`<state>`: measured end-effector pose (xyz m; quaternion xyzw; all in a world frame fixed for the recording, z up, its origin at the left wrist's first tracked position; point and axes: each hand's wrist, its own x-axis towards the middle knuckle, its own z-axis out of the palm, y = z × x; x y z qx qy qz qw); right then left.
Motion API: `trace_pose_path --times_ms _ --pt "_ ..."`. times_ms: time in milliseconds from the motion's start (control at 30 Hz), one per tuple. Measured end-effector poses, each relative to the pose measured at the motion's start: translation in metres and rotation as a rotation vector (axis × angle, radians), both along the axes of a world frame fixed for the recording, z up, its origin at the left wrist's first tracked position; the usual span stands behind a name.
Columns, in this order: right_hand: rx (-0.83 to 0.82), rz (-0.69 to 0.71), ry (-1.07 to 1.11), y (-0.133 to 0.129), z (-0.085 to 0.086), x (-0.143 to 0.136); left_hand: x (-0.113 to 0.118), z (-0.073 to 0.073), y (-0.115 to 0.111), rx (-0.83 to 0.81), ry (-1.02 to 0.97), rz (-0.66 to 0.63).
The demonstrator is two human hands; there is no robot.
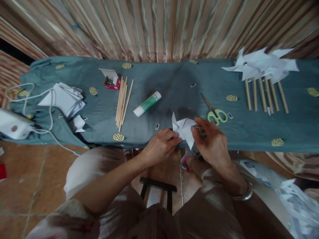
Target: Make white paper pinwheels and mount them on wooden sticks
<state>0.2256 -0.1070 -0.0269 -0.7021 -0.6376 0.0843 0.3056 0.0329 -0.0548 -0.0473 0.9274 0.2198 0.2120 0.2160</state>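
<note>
A folded white paper pinwheel (184,128) is held near the table's front edge, its pointed blades spread. My left hand (161,144) pinches its lower left blade, fingers closed. At its right side my right hand (210,141) has thumb and forefinger on the edge of a blade. Just beyond the right hand lie scissors (216,115) with light green handles, tips pointing away. A white and green glue stick (147,104) lies capped to the upper left. No stick is visible on this pinwheel.
Wooden sticks (124,103) lie beside a small open red box (111,81) of metal pins. Stacked paper (65,99) and a white power strip (15,124) with cords are at left. Finished pinwheels (264,66) on sticks lie at far right. A curtain (159,30) hangs behind.
</note>
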Motion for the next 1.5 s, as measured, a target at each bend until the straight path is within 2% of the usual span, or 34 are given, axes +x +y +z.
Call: trace_pose_path --times_ms 67,167,400,567,667,833,933,1067,1167,1267,1400,1500 --pt "-0.112 -0.082 0.057 0.002 0.005 -0.002 0.0 0.0 0.0 -0.001 -0.006 0.001" --pt "-0.211 -0.132 0.135 0.004 0.01 -0.005 -0.001 0.0 -0.001 0.008 -0.017 0.001" --pt "-0.251 -0.19 0.271 0.011 0.007 -0.005 -0.002 0.001 0.001 0.046 -0.035 0.025" --pt "-0.242 -0.211 0.345 0.016 0.006 -0.006 -0.003 0.004 0.006 -0.011 -0.062 0.056" --pt "-0.243 -0.218 0.421 0.018 0.005 -0.006 -0.006 0.007 0.01 -0.139 -0.138 0.124" --pt "-0.217 -0.251 0.643 0.022 -0.002 -0.002 -0.009 0.008 0.021 -0.437 -0.376 0.384" --pt "-0.167 -0.261 0.825 0.026 -0.002 -0.001 -0.008 0.005 0.027 -0.673 -0.54 0.484" --pt "-0.114 -0.242 0.954 0.032 0.002 -0.007 -0.003 0.009 0.031 -1.095 -0.594 0.43" --pt "-0.104 -0.195 0.97 0.034 0.006 -0.015 0.001 0.017 0.031 -1.294 -0.588 0.387" --pt "-0.096 -0.169 0.955 0.036 0.011 -0.022 0.002 0.022 0.03 -1.353 -0.64 0.441" --pt "-0.088 -0.126 0.872 0.038 0.018 -0.032 0.0 0.025 0.03 -1.335 -0.679 0.525" --pt "-0.084 -0.11 0.886 0.04 0.021 -0.038 -0.003 0.025 0.03 -1.304 -0.703 0.555"
